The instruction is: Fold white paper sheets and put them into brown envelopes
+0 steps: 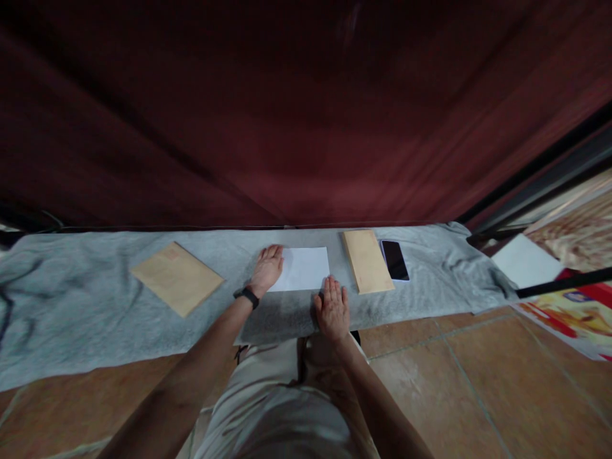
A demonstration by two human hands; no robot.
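A white sheet of paper [306, 268] lies flat on a grey cloth [86, 319] spread over the floor. My left hand [266, 269] rests flat on the sheet's left edge, fingers stretched out; a dark band sits on that wrist. My right hand [331, 307] lies flat with fingers extended at the sheet's near right corner, on the cloth. A brown envelope [367, 260] lies just right of the sheet. Another brown envelope [176, 277] lies farther left.
A dark phone [394, 259] lies beside the right envelope. A dark red curtain [306, 115] hangs behind the cloth. Brown floor tiles [454, 382] run along the near side. A white sheet [526, 261] and printed material [574, 312] lie at the right.
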